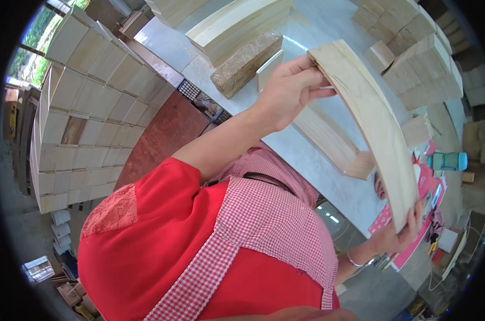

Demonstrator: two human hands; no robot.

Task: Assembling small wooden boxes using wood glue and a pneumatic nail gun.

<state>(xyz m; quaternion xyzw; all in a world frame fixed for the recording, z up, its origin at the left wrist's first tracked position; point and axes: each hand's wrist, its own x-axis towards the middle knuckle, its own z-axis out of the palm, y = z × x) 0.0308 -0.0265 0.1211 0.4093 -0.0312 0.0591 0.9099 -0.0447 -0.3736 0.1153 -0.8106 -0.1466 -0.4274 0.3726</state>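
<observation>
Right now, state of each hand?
Left hand: closed, holding the upper end of the board.
Right hand: closed, holding the board's lower end.

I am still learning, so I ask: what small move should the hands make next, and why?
Perhaps turn the board slightly to check its other face: the left hand and right hand hold it at opposite ends, raised above the table, with one broad face towards the camera.

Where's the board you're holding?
In the head view, the board is right of centre, partly hiding the table, left hand at its upper end, right hand at its lower.
</observation>
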